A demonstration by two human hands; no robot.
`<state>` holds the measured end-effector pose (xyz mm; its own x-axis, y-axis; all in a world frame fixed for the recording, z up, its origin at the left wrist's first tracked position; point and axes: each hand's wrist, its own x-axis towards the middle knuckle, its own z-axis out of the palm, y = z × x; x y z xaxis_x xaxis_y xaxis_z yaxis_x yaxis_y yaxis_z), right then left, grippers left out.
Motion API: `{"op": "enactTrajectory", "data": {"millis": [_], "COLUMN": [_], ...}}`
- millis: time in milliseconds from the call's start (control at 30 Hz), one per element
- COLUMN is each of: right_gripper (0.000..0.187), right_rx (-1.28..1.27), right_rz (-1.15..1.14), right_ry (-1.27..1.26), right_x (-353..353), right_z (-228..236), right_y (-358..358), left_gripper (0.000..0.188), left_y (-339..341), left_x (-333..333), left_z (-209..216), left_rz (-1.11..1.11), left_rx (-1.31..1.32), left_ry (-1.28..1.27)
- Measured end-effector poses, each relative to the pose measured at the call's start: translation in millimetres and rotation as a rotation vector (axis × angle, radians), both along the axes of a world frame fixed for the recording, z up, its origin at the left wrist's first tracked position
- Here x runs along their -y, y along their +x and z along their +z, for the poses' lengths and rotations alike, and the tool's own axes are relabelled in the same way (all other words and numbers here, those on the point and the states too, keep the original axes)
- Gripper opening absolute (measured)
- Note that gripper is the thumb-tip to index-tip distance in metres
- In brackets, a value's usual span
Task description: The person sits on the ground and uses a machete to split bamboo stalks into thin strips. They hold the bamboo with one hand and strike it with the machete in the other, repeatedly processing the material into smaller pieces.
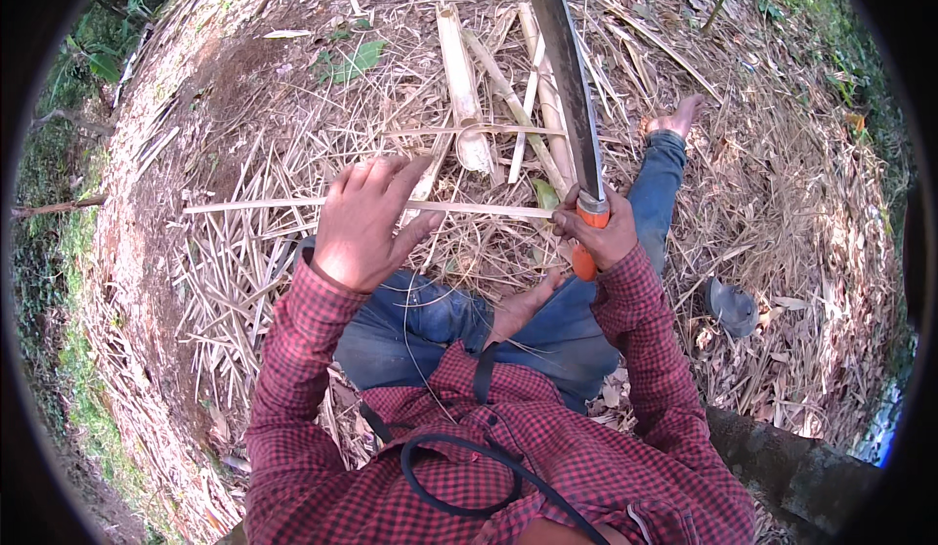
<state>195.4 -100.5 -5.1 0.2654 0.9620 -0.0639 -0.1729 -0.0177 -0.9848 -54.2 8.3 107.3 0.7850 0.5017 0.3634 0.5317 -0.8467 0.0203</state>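
Note:
A machete with a long dark blade and an orange handle points away from me, blade up the view. My right hand is closed round its handle. That hand's fingertips also meet the right end of a thin, pale bamboo strip, which runs level across to the left. Over the strip's left half, my left hand has its fingers stretched out and thumb apart. The strip passes behind that hand, and whether the palm touches it is hidden.
Beyond my hands lie a split bamboo piece and bamboo poles under a thin cross strip. Several cut strips are heaped at left. My bare foot is stretched out at right, near a dark, rounded object.

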Motion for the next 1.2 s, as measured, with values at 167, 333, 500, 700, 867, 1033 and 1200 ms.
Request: {"op": "enactTrajectory", "data": {"millis": [167, 333, 500, 700, 867, 1033, 1200], "right_gripper": [0.026, 0.034, 0.049, 0.047, 0.042, 0.042, 0.040], "right_rx": [0.273, 1.107, 1.216, 1.351, 1.421, 1.460, 1.497], "right_rz": [0.045, -0.158, 0.104, 0.218, 0.211, 0.201, 0.189], "right_ry": [0.045, -0.193, -0.064, -0.027, 0.043, 0.037, 0.033], "right_x": [-7.3, 1.2, 26.3, 20.3, 13.2, 15.3, 15.6], "right_z": [7.6, 14.9, -8.9, -9.5, -2.3, -4.0, -12.4], "right_y": [15.6, 22.7, 3.0, -7.7, 5.3, 15.9, 33.9], "left_gripper": [0.030, 0.027, 0.027, 0.027, 0.025, 0.027, 0.031], "left_y": [-26.5, -37.7, -23.3, -18.8, -20.6, -20.5, -32.7], "left_x": [-19.5, 0.4, 28.5, 50.8, 53.7, 55.1, 59.5], "left_z": [-26.0, -87.4, -100.3, -93.1, -79.6, -83.8, -88.4], "left_rz": [0.112, 0.206, 0.301, 0.311, 0.334, 0.281, 0.263], "left_rx": [-0.336, 0.122, 0.257, 0.318, 0.277, 0.299, 0.317], "left_ry": [-0.998, -1.136, -1.157, -1.118, -1.232, -1.266, -1.342]}}
